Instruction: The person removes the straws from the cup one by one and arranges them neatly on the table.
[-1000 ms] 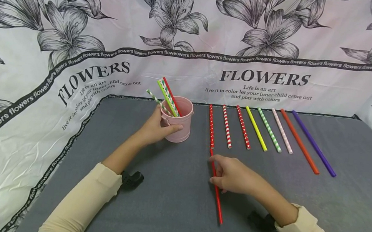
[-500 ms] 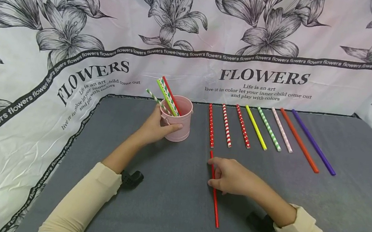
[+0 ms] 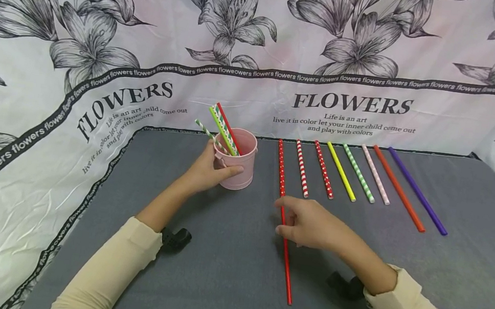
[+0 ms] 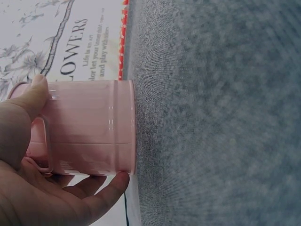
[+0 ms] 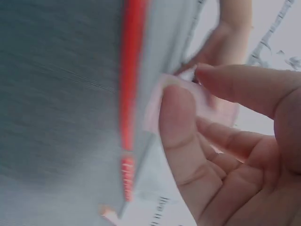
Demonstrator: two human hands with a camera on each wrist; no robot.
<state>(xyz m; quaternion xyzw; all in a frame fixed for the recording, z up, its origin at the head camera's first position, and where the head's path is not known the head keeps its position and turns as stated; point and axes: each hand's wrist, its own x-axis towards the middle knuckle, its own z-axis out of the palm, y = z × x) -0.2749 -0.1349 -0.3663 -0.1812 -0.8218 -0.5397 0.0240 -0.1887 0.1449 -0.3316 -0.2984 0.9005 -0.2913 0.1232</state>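
Note:
My left hand point(image 3: 208, 170) grips the side of a small pink bucket point(image 3: 243, 173), thumb in front, fingers behind. In the left wrist view the thumb and fingers wrap the bucket point(image 4: 84, 108) around its handle. Several paper straws point(image 3: 223, 130), green, striped and red, lean out of it. A plain red straw point(image 3: 287, 270) lies on the table, its far end by a red polka-dot straw point(image 3: 281, 166). My right hand point(image 3: 315, 225) hovers over the plain red straw. The right wrist view shows that straw point(image 5: 131, 70) apart from the thumb and fingers, which hold nothing.
Right of the dotted straw, several straws lie in a row: red-and-white striped point(image 3: 301, 170), red dotted point(image 3: 323, 170), yellow point(image 3: 341, 172), green striped point(image 3: 358, 173), pale pink point(image 3: 375, 174), orange point(image 3: 398, 188) and purple point(image 3: 416, 191). A flower-printed cloth point(image 3: 254, 98) hangs behind the grey table point(image 3: 214, 274).
The plain red straw's near end has shifted slightly left and toward me. My right hand has let go of it and risen a little. The left hand and bucket stay put.

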